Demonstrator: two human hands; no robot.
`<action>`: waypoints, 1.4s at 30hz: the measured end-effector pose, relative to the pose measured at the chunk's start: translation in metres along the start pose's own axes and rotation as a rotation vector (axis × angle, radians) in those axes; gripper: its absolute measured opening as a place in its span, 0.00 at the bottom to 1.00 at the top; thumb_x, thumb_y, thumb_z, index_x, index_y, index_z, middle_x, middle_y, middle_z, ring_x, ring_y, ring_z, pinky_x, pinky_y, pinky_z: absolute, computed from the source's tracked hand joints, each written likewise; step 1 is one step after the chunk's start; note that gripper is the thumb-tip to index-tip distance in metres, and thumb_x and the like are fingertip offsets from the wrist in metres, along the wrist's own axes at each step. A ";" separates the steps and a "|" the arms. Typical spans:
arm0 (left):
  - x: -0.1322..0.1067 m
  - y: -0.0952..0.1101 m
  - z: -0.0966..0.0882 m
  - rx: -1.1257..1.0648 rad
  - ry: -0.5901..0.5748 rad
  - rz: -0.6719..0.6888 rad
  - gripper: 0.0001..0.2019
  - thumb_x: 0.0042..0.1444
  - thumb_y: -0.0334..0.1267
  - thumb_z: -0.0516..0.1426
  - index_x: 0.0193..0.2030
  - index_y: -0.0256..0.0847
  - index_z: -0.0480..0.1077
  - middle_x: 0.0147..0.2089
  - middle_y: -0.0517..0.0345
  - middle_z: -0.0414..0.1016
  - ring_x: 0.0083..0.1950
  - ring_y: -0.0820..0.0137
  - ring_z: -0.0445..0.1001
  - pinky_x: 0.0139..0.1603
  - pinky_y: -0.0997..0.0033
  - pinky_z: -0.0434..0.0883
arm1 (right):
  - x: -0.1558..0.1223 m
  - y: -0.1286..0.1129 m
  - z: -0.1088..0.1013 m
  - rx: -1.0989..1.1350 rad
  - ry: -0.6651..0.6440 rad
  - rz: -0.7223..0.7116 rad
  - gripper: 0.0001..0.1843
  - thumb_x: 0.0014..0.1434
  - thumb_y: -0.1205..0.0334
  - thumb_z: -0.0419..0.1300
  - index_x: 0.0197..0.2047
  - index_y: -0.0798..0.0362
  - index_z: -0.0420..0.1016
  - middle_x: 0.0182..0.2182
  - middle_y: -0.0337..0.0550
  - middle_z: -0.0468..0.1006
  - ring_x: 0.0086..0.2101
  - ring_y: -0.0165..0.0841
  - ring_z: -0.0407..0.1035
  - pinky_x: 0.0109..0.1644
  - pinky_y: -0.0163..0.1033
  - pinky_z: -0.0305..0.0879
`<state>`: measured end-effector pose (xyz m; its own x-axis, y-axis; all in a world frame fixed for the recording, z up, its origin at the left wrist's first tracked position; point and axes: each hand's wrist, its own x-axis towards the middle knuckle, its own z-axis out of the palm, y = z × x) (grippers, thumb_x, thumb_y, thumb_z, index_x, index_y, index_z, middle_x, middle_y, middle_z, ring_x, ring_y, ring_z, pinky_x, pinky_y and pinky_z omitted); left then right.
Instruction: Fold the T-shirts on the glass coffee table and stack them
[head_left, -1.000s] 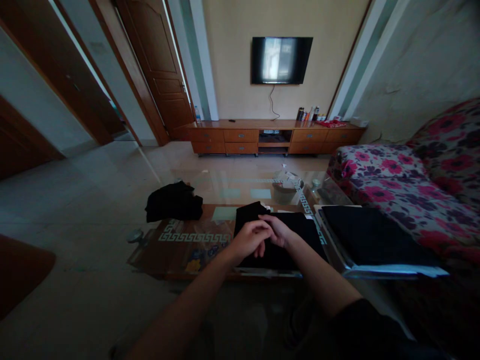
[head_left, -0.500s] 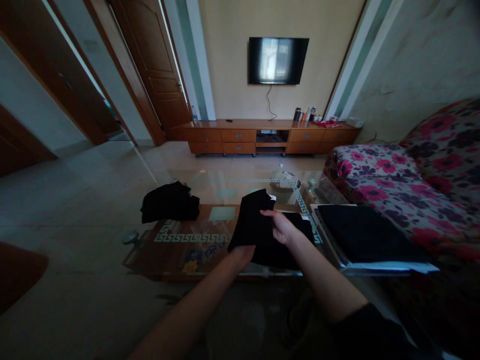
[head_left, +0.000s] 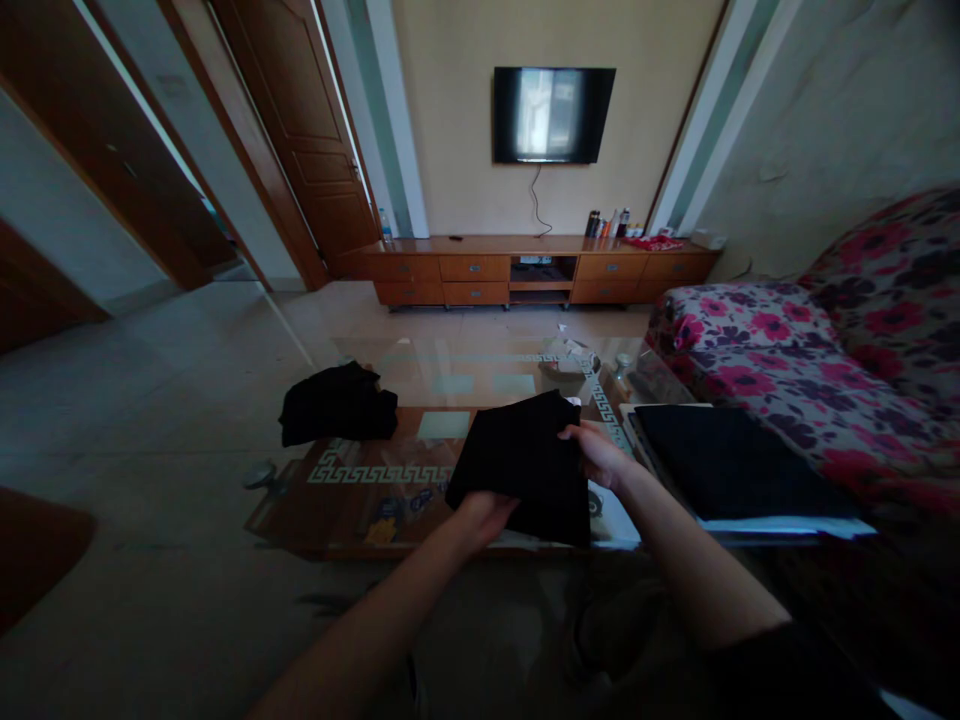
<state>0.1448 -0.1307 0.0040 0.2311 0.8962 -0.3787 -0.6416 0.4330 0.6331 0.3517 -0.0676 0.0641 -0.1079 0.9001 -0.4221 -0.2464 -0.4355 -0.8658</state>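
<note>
Both hands hold a folded black garment [head_left: 517, 450] over the near part of the glass table. My left hand [head_left: 487, 512] grips its lower left edge, with the fingertips hidden beneath the cloth. At its upper right corner my right hand [head_left: 598, 455] pinches the fabric, thumb on top, close to a small white patch that may be a label. A bunched black cloth [head_left: 334, 405] lies at the table's left. To the right of my right hand lies a flat, folded dark cloth [head_left: 735, 460] on a pale, sheet-like stack.
The glass table [head_left: 382, 474] has a patterned border, with small packets [head_left: 394, 515] seen through it. A bowl-like container [head_left: 566, 362] sits at its far right. A floral sofa [head_left: 772, 325] stands right; a low cabinet [head_left: 476, 268] and wall television [head_left: 553, 115] are ahead.
My right hand has moved right with the garment's corner, and the held cloth looks wider and flatter. A white surface with a round mark now shows beneath its right edge.
</note>
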 end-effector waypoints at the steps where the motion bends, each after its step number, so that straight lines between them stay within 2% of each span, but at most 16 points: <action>1: -0.004 -0.004 0.000 -0.027 -0.014 -0.070 0.20 0.55 0.22 0.56 0.53 0.42 0.74 0.52 0.51 0.81 0.55 0.63 0.77 0.66 0.55 0.68 | 0.000 0.002 -0.008 -0.045 0.013 0.018 0.13 0.52 0.70 0.58 0.42 0.52 0.71 0.29 0.41 0.79 0.29 0.33 0.74 0.33 0.35 0.72; 3: -0.013 -0.009 0.000 -0.055 -0.046 -0.186 0.22 0.49 0.15 0.54 0.48 0.36 0.74 0.48 0.50 0.81 0.52 0.64 0.79 0.66 0.56 0.68 | 0.000 0.007 -0.023 -0.114 0.033 0.064 0.11 0.53 0.67 0.58 0.42 0.53 0.71 0.29 0.40 0.78 0.28 0.32 0.72 0.31 0.34 0.69; 5: -0.022 -0.013 0.000 -0.097 -0.076 -0.277 0.21 0.45 0.13 0.53 0.43 0.34 0.74 0.44 0.48 0.81 0.49 0.64 0.79 0.65 0.57 0.69 | -0.001 0.014 -0.036 -0.174 0.050 0.116 0.10 0.56 0.64 0.60 0.43 0.53 0.72 0.29 0.40 0.77 0.27 0.31 0.71 0.29 0.33 0.68; 9: -0.033 -0.016 0.006 -0.147 -0.013 -0.362 0.10 0.56 0.25 0.58 0.44 0.37 0.70 0.44 0.48 0.80 0.45 0.63 0.80 0.58 0.53 0.74 | -0.001 0.028 -0.052 -0.274 0.080 0.171 0.16 0.56 0.65 0.63 0.48 0.51 0.71 0.31 0.40 0.78 0.28 0.31 0.72 0.31 0.35 0.69; 11: -0.035 -0.017 0.010 -0.141 0.048 -0.366 0.09 0.60 0.30 0.59 0.48 0.38 0.68 0.46 0.48 0.79 0.44 0.64 0.80 0.54 0.55 0.76 | 0.000 0.031 -0.055 -0.296 0.084 0.148 0.18 0.55 0.67 0.63 0.49 0.51 0.71 0.31 0.39 0.79 0.28 0.31 0.73 0.31 0.34 0.70; 15: -0.034 -0.022 0.014 -0.126 0.046 -0.410 0.10 0.62 0.32 0.58 0.50 0.37 0.67 0.48 0.45 0.79 0.42 0.65 0.80 0.50 0.61 0.78 | 0.000 0.031 -0.057 -0.360 0.094 0.077 0.16 0.53 0.67 0.64 0.47 0.52 0.73 0.28 0.38 0.79 0.26 0.30 0.72 0.27 0.32 0.69; 22: -0.036 -0.029 0.010 -0.060 0.115 -0.460 0.11 0.63 0.36 0.55 0.50 0.34 0.67 0.43 0.44 0.79 0.43 0.63 0.81 0.52 0.59 0.77 | 0.004 0.030 -0.060 -0.664 0.206 0.076 0.10 0.52 0.64 0.64 0.40 0.53 0.75 0.21 0.38 0.76 0.22 0.31 0.71 0.25 0.33 0.68; 24: -0.045 -0.028 0.013 -0.008 0.056 -0.576 0.16 0.65 0.42 0.51 0.50 0.31 0.68 0.46 0.37 0.79 0.47 0.59 0.81 0.52 0.58 0.77 | 0.006 0.030 -0.064 -0.708 0.235 0.096 0.11 0.50 0.63 0.66 0.38 0.54 0.75 0.20 0.38 0.74 0.22 0.32 0.71 0.26 0.35 0.67; 27: -0.058 -0.019 0.025 0.161 -0.213 -0.761 0.22 0.64 0.47 0.50 0.50 0.27 0.71 0.51 0.29 0.77 0.50 0.53 0.80 0.50 0.56 0.76 | 0.007 0.030 -0.065 -0.878 0.353 0.042 0.18 0.48 0.60 0.69 0.43 0.55 0.74 0.28 0.45 0.78 0.31 0.39 0.75 0.35 0.41 0.71; 29: -0.057 -0.005 0.036 0.342 -0.378 -0.626 0.20 0.62 0.47 0.54 0.50 0.31 0.73 0.51 0.34 0.78 0.47 0.54 0.81 0.48 0.56 0.75 | 0.005 0.030 -0.058 -1.077 0.497 -0.127 0.25 0.52 0.57 0.67 0.52 0.57 0.72 0.42 0.56 0.78 0.43 0.46 0.75 0.47 0.47 0.71; 31: -0.045 0.015 0.043 0.552 -0.418 -0.270 0.17 0.61 0.46 0.57 0.51 0.37 0.73 0.49 0.40 0.79 0.44 0.57 0.81 0.48 0.57 0.75 | 0.004 0.029 -0.045 -1.249 0.605 -0.347 0.29 0.58 0.55 0.62 0.60 0.60 0.67 0.54 0.64 0.71 0.53 0.51 0.69 0.57 0.51 0.65; 33: -0.023 0.038 0.042 0.769 -0.358 0.105 0.16 0.63 0.47 0.56 0.49 0.40 0.75 0.49 0.42 0.79 0.47 0.57 0.79 0.52 0.54 0.73 | 0.004 0.029 -0.028 -1.322 0.599 -0.511 0.28 0.63 0.56 0.56 0.64 0.59 0.63 0.60 0.65 0.66 0.59 0.52 0.63 0.62 0.53 0.59; 35: 0.002 0.059 0.032 0.981 -0.187 0.465 0.13 0.62 0.46 0.58 0.47 0.43 0.76 0.51 0.45 0.77 0.55 0.55 0.75 0.63 0.53 0.66 | 0.006 0.030 -0.014 -1.365 0.513 -0.608 0.27 0.67 0.57 0.51 0.66 0.56 0.62 0.64 0.62 0.63 0.63 0.52 0.58 0.65 0.55 0.54; 36: 0.013 0.066 0.024 1.065 -0.117 0.587 0.13 0.62 0.45 0.58 0.49 0.44 0.76 0.55 0.45 0.76 0.61 0.54 0.71 0.68 0.53 0.61 | 0.009 0.031 -0.008 -1.394 0.456 -0.640 0.27 0.68 0.57 0.50 0.68 0.54 0.62 0.67 0.59 0.60 0.65 0.52 0.54 0.67 0.56 0.51; 39: 0.036 0.072 -0.001 1.263 -0.055 0.739 0.20 0.61 0.44 0.58 0.59 0.44 0.72 0.69 0.46 0.65 0.72 0.54 0.59 0.75 0.54 0.48 | 0.017 0.042 -0.001 -1.500 0.313 -0.685 0.30 0.68 0.53 0.51 0.71 0.47 0.60 0.74 0.48 0.48 0.71 0.52 0.38 0.71 0.61 0.38; 42: 0.040 0.060 -0.021 1.418 -0.126 0.699 0.26 0.62 0.46 0.57 0.66 0.44 0.66 0.76 0.49 0.54 0.77 0.56 0.47 0.76 0.54 0.39 | 0.024 0.060 -0.004 -1.552 0.288 -0.635 0.37 0.66 0.45 0.54 0.75 0.46 0.54 0.75 0.48 0.42 0.72 0.55 0.34 0.71 0.63 0.33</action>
<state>0.1002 -0.0708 0.0125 0.2986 0.9197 0.2551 0.5148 -0.3803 0.7684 0.3377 -0.0723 0.0010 -0.1622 0.9688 0.1873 0.9428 0.2082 -0.2603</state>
